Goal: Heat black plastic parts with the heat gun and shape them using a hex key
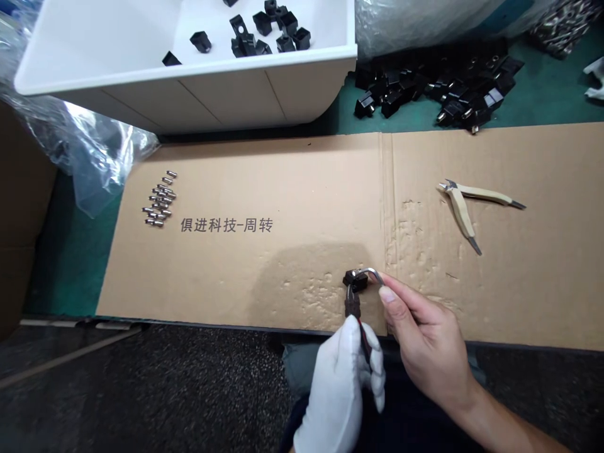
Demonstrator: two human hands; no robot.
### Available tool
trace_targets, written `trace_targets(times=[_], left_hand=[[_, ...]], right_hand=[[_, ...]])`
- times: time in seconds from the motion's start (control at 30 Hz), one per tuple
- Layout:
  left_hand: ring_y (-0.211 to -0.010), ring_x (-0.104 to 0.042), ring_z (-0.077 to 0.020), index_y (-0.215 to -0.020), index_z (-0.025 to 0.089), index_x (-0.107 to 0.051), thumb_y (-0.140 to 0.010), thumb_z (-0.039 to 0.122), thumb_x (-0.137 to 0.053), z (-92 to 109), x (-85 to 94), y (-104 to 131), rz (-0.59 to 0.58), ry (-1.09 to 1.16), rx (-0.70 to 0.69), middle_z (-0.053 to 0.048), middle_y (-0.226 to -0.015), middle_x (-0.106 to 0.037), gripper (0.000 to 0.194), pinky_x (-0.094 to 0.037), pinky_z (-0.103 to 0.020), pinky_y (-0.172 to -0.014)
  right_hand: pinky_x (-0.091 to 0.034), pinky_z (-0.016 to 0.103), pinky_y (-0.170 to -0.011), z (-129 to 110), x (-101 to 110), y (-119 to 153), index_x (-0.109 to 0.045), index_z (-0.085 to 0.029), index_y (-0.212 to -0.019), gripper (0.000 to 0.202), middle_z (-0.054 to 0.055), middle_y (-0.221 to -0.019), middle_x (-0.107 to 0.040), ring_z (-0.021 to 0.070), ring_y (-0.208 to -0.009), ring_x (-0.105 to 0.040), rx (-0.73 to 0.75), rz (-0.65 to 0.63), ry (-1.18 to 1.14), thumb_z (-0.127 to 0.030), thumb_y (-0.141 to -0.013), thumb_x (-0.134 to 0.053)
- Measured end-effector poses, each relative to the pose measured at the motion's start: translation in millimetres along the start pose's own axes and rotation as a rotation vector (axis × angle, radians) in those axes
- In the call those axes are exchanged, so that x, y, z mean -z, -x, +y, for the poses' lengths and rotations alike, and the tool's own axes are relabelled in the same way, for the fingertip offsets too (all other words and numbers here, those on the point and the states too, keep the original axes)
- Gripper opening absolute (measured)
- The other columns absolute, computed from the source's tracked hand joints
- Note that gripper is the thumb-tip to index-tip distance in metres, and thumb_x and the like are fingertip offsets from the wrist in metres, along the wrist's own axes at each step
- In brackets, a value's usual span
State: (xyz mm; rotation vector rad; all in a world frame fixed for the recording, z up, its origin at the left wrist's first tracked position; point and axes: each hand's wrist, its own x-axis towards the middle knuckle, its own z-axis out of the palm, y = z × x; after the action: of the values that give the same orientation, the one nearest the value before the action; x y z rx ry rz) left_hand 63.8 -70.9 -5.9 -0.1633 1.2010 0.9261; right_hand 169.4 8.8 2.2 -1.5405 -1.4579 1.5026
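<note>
A small black block (361, 282) with a metal piece on it rests on the cardboard near its front edge. My left hand (337, 377), in a white glove, is closed around the handles of dark-jawed pliers (352, 303), whose tips touch the block. Between the thumb and fingers of my bare right hand (427, 340) is a bent metal hex key (372, 272). Its short end reaches the metal piece on the block; whether it sits inside cannot be made out.
Cream-handled cutters (465, 195) lie on the cardboard (302, 189) at right. Several small metal cylinders (160, 200) are grouped at left. Behind stands a white bin (212, 94) holding black parts, beside a pile of black pieces (443, 88). Clear plastic bags (101, 157) hang at left.
</note>
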Motion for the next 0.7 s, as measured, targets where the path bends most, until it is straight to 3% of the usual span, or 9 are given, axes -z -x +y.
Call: trace_targets(times=[0.13, 0.23, 0.37, 0.47, 0.53, 0.63, 0.7], left_hand=[[-0.041, -0.047, -0.0110, -0.082, 0.015, -0.060, -0.084, 0.077, -0.055, 5.0, 1.4, 2.5, -0.004, -0.041, 0.013, 0.000, -0.058, -0.055, 0.062, -0.041, -0.023, -0.037], [-0.044, -0.047, -0.0104, -0.083, 0.015, -0.060, -0.091, 0.070, -0.051, 12.1, 4.5, 8.1, 0.009, -0.118, -0.013, 0.000, -0.060, -0.055, 0.056, -0.040, -0.022, -0.040], [-0.047, -0.046, -0.0103, -0.087, 0.017, -0.059, -0.098, 0.063, -0.045, 20.2, 10.0, 14.0, 0.018, -0.272, -0.038, 0.001, -0.062, -0.054, 0.050, -0.039, -0.022, -0.043], [-0.048, -0.046, -0.0100, -0.086, 0.018, -0.058, -0.100, 0.063, -0.042, 23.1, 11.8, 16.5, 0.040, -0.395, -0.063, 0.002, -0.063, -0.053, 0.049, -0.038, -0.021, -0.044], [-0.047, -0.045, -0.0098, -0.085, 0.019, -0.058, -0.100, 0.064, -0.040, 24.2, 10.8, 18.0, 0.065, -0.475, -0.080, 0.002, -0.062, -0.053, 0.050, -0.037, -0.021, -0.044], [-0.046, -0.044, -0.0097, -0.082, 0.020, -0.056, -0.100, 0.065, -0.040, 25.6, 7.1, 19.4, 0.102, -0.553, -0.108, 0.003, -0.061, -0.051, 0.050, -0.036, -0.021, -0.043], [-0.046, -0.043, -0.0098, -0.081, 0.020, -0.055, -0.099, 0.065, -0.041, 26.5, 4.8, 19.1, 0.123, -0.563, -0.123, 0.004, -0.060, -0.050, 0.050, -0.036, -0.020, -0.042]], right_hand=[[-0.059, 0.032, -0.056, -5.8, 14.2, -7.3, -0.073, -0.024, -0.129, 0.038, 0.004, -0.084, -0.079, 0.0221, -0.068, -0.072, -0.040, -0.084, 0.104, -0.042, -0.100, -0.058], [-0.049, 0.030, -0.043, -12.7, 26.8, -17.1, -0.070, -0.023, -0.134, 0.043, 0.002, -0.068, -0.074, 0.0211, -0.055, -0.064, -0.095, -0.197, 0.151, -0.045, -0.100, -0.056], [-0.053, 0.032, -0.048, -22.1, 39.1, -32.1, -0.074, -0.026, -0.130, 0.040, 0.005, -0.076, -0.078, 0.0268, -0.068, -0.071, -0.078, -0.303, 0.148, -0.045, -0.099, -0.058], [-0.060, 0.034, -0.067, -28.5, 45.1, -44.2, -0.075, -0.027, -0.126, 0.037, 0.005, -0.101, -0.081, 0.0289, -0.092, -0.074, -0.067, -0.392, 0.157, -0.045, -0.099, -0.057], [-0.058, 0.034, -0.079, -32.6, 48.4, -52.6, -0.077, -0.028, -0.123, 0.036, 0.003, -0.099, -0.080, 0.0266, -0.098, -0.072, -0.052, -0.463, 0.169, -0.045, -0.100, -0.056], [-0.053, 0.028, -0.069, -38.3, 52.9, -65.0, -0.077, -0.028, -0.122, 0.035, -0.002, -0.067, -0.070, 0.0193, -0.077, -0.068, -0.034, -0.572, 0.163, -0.044, -0.102, -0.053], [-0.042, 0.024, -0.054, -41.8, 55.2, -73.6, -0.078, -0.027, -0.119, 0.036, -0.005, -0.057, -0.058, 0.0135, -0.057, -0.054, -0.053, -0.647, 0.163, -0.043, -0.103, -0.051]])
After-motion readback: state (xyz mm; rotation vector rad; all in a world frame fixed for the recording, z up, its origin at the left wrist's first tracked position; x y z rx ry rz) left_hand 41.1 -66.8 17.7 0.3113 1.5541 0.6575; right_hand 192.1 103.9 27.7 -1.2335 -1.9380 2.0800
